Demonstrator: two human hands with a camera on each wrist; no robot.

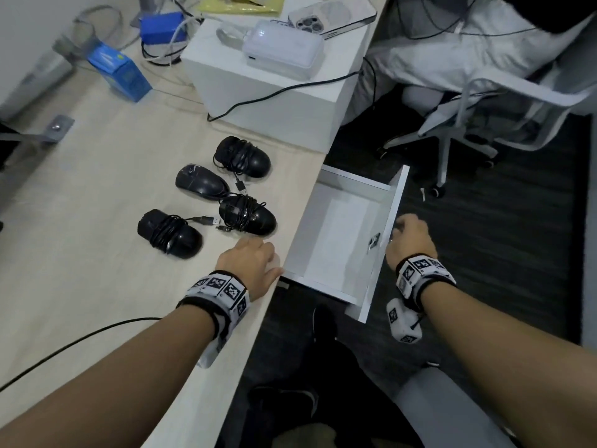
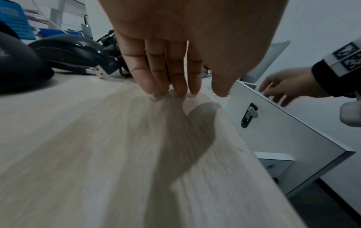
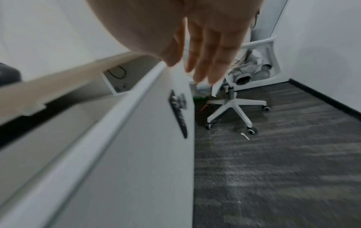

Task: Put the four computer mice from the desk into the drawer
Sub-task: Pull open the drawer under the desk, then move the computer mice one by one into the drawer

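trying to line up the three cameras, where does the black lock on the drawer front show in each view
Head view: the lock is right of centre, on the inner face of the drawer front, beside the right hand.
Left wrist view: right of centre, the lock on the inner face, below the right hand.
Right wrist view: centre, the lock on the outer face.
Shared landmark: the drawer front's top edge.
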